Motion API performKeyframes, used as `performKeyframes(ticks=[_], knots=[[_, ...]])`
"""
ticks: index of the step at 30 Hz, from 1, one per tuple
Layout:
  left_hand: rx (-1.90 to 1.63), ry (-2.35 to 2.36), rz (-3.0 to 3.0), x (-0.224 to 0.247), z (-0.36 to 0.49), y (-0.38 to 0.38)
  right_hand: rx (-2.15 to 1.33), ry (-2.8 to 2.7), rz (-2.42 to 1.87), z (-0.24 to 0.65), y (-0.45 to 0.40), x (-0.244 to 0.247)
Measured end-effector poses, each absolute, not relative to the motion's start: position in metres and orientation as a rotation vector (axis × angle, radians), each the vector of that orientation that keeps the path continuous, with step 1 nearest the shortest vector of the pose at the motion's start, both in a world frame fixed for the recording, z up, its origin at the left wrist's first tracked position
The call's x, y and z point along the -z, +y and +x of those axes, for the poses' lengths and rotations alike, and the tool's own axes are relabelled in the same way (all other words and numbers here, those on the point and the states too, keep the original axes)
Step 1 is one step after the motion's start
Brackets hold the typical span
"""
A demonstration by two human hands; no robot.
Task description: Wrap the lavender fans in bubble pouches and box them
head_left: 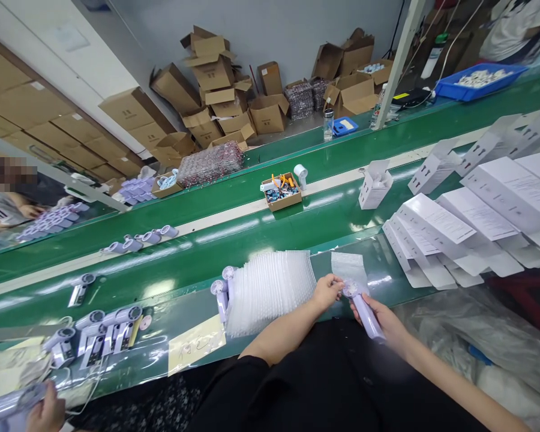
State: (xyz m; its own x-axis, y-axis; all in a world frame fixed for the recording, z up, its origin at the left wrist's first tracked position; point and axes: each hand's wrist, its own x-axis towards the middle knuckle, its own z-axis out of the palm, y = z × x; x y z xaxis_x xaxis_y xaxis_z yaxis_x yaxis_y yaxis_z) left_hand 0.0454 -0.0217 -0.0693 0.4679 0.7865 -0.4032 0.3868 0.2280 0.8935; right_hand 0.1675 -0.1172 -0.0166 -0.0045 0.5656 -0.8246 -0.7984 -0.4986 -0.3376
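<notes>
Head view: lilac fan (362, 308), round whitish head (350, 289); right grip (384, 317) wraps handle (369, 321), left grip (327, 291) unclear.

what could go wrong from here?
Drop: only the right hand clearly grips the device, whose handle end shows past the near edge of the bench.
Bump: the left forearm looks close to the bubble sleeves and could shift them.
Slide: the white boxes sit overlapped, so one nudge might move several.
</notes>
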Motion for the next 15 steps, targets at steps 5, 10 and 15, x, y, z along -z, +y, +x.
performKeyframes(ticks=[5,10,15], knots=[[-0.4,0.921,1.891,0.036,0.038,-0.034,-1.608,0.114,-1.391,0.17,-0.116,0.02],[-0.193,0.749,1.988,0.024,0.046,-0.03,-1.575,0.068,-1.461,0.173,-0.114,0.031],[-0.196,1.118,1.446,0.031,0.045,-0.014,-1.608,-0.056,-1.581,0.186,-0.115,0.028]])
